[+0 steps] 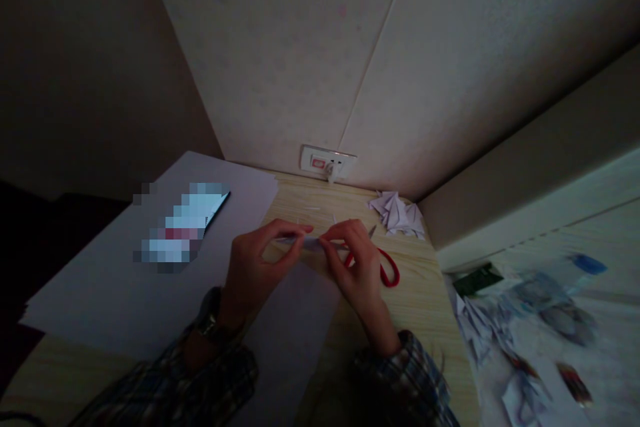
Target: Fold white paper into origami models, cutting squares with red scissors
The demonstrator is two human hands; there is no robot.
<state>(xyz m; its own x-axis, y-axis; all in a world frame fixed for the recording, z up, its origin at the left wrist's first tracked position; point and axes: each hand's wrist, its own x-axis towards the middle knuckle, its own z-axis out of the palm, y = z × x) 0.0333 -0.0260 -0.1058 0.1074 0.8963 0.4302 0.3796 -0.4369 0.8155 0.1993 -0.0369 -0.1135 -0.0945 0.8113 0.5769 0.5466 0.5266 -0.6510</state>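
My left hand (260, 260) and my right hand (353, 260) meet over a wooden table (425, 300). Both pinch a small folded strip of white paper (313, 242) stretched between their fingertips. Red-handled scissors (387, 267) lie on the table just behind and to the right of my right hand, partly hidden by it. A watch sits on my left wrist, and both sleeves are plaid.
A stack of large white paper sheets (125, 293) covers the table's left side, with a phone (193, 223) on top. Folded paper pieces (397, 213) sit in the far corner by a wall socket (327, 161). Paper scraps and clutter (525, 327) lie to the right.
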